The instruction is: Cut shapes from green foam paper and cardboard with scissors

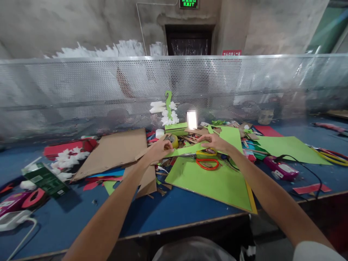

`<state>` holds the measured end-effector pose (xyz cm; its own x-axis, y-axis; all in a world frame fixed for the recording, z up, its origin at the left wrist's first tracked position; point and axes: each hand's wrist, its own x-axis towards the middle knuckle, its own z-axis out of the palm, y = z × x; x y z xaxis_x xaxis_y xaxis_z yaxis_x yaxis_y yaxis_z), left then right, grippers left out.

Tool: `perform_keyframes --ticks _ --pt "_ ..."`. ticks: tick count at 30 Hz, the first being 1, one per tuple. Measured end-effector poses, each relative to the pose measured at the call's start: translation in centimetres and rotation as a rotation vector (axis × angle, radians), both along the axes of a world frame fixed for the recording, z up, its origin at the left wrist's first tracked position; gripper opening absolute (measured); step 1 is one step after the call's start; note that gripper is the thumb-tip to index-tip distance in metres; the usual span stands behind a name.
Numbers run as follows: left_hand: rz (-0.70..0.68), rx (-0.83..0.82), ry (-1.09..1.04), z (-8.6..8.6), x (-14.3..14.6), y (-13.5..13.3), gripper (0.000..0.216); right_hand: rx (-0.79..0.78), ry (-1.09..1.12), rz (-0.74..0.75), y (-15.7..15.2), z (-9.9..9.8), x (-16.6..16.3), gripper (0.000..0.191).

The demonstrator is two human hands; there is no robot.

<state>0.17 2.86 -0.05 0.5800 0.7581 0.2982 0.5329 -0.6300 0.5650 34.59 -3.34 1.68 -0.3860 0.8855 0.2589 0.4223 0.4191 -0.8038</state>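
A narrow strip of light green paper (pixel 187 149) is stretched between my hands over the cluttered table. My left hand (pixel 159 149) pinches its left end, and the fingers of my right hand (pixel 216 142) are closed on its right end. Just below the strip lies a pair of scissors (pixel 207 165) with an orange and yellow handle, on top of a large green sheet (pixel 209 185). Behind my left hand a roll of yellow tape (pixel 174 140) is partly hidden.
Brown cardboard (pixel 116 150) lies at left, near a green box (pixel 46 180) and white paper flowers (pixel 69 159). A green paper stem with white flowers (pixel 169 112) stands behind. At right are another green sheet (pixel 292 148) and a purple device (pixel 281 168) with a black cable. Perforated metal panel (pixel 95 90) closes the back.
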Motion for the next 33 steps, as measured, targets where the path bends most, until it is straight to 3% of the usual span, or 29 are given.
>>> perform_keyframes --ticks 6,18,23,28,33 --pt "0.014 -0.039 0.048 0.2 -0.3 0.1 0.034 0.021 -0.027 0.043 0.4 -0.1 0.2 0.036" --pt "0.177 0.166 0.24 2.7 0.0 -1.6 0.019 0.058 -0.06 -0.018 0.8 -1.0 0.3 0.035" --pt "0.155 0.231 0.316 2.2 0.1 -1.4 0.019 0.064 -0.091 -0.044 0.1 -0.4 -0.1 0.037" --pt "0.043 0.314 0.356 1.4 -0.1 -0.9 0.014 0.036 -0.106 -0.017 0.1 -0.2 0.0 0.034" --pt "0.036 0.221 0.305 1.3 -0.2 -0.7 0.015 0.05 -0.121 0.012 0.4 -0.4 0.4 0.034"
